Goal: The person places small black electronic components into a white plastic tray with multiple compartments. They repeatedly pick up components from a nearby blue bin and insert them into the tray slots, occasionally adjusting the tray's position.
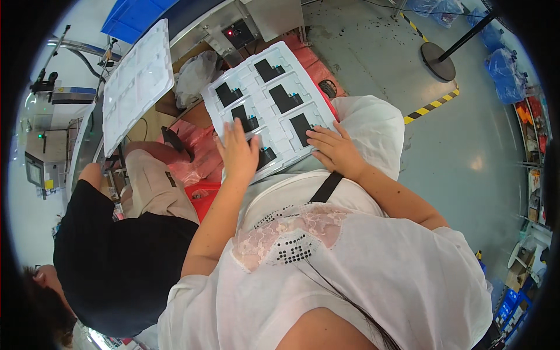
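Note:
A white moulded plastic tray (263, 87) lies tilted across my lap. In its pockets sit several flat black rectangular pieces, each with a small stepped end and a speck of blue; one such piece (286, 99) is in the right-hand column. My left hand (240, 153) rests over the tray's near left part, fingers stretched out, partly hiding the black piece (267, 156) in the nearest pocket. On the near right side, the fingers of my right hand (338, 153) lie extended over the tray's edge, their tips beside another black piece (301, 128). Neither hand grips anything visible.
At my left sits a person in a black shirt (122, 256). A second white tray (140, 87) stands tilted by the metal bench (271, 23), near a blue bin (134, 17). Red plastic sheeting (201, 154) covers the floor. A round-based post (437, 61) stands at right.

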Available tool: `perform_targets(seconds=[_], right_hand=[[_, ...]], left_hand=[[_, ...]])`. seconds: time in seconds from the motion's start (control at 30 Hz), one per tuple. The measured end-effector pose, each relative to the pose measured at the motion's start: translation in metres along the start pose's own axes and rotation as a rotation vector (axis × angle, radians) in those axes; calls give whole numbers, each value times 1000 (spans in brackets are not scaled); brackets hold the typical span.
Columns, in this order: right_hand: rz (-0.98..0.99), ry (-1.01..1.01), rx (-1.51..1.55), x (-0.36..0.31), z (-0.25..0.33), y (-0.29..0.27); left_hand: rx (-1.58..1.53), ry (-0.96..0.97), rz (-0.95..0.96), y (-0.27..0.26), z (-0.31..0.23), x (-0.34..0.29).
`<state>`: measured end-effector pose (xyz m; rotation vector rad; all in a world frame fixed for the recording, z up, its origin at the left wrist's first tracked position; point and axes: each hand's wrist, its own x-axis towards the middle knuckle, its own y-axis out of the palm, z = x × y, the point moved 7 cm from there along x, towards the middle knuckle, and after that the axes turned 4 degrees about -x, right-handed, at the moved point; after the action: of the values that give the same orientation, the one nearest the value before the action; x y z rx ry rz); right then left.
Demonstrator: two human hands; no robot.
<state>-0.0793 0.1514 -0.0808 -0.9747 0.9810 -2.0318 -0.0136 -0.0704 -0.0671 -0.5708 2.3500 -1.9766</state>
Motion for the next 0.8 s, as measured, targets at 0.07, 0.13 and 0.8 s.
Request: perform_targets(seconds=[0.07, 0.13, 0.8], right_hand=[[-14, 5, -2, 0, 1, 2], [-12, -3, 9, 0, 3, 2], [-339, 279, 105, -11, -25, -26]], left_hand=[[7, -47, 90, 9, -12, -3], [-25, -121, 139, 9, -16, -3], [-2071, -692, -451, -82, 113, 69]])
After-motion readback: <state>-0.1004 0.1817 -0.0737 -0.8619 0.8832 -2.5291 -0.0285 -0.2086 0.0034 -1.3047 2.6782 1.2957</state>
